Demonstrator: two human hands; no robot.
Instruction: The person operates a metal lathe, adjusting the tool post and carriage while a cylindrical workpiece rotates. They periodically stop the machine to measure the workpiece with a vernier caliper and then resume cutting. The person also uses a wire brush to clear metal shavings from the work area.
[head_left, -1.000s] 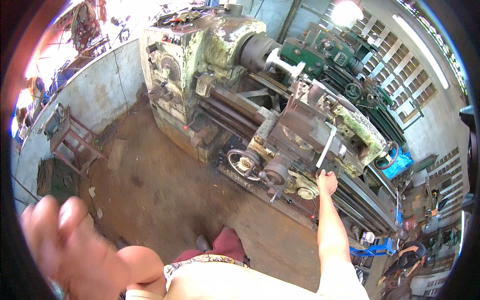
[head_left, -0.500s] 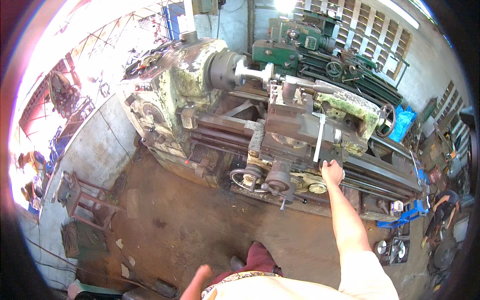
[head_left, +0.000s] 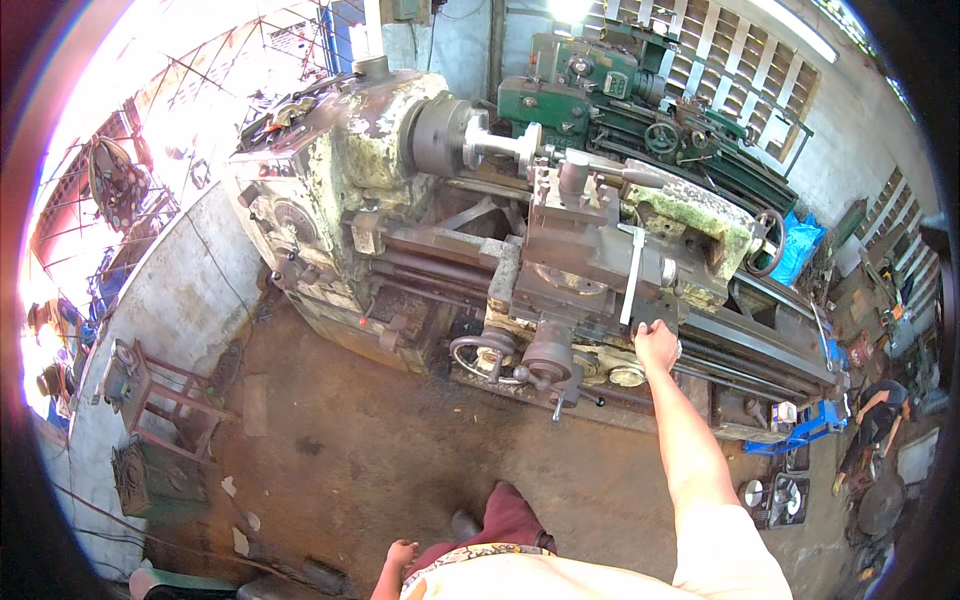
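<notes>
My right hand (head_left: 656, 346) reaches forward to the right end of the carriage (head_left: 568, 305) on a worn, cream-painted lathe (head_left: 380, 130). Its fingers are curled closed at the carriage edge, and whatever they grip is hidden. Just beyond it, a vernier caliper (head_left: 633, 275) lies on the carriage. A pale metal workpiece (head_left: 502, 146) sticks out of the dark chuck (head_left: 443, 138). Low by my side hangs my left hand (head_left: 402, 553), fingers curled in, with nothing visible in them. A spoked handwheel (head_left: 484, 357) and a crank handle (head_left: 557, 385) face me on the carriage front.
Behind stands a green lathe (head_left: 550, 105). The cream tailstock (head_left: 690, 225) has its own handwheel (head_left: 768, 243). To the left is a small metal stand (head_left: 175, 405) by the wall. A person (head_left: 880, 415) bends down at the far right, near a blue stand (head_left: 815, 425).
My view has turned slightly, so the lathe sits a little farther left. My right hand stays at the carriage edge. My left hand has shifted slightly downward.
</notes>
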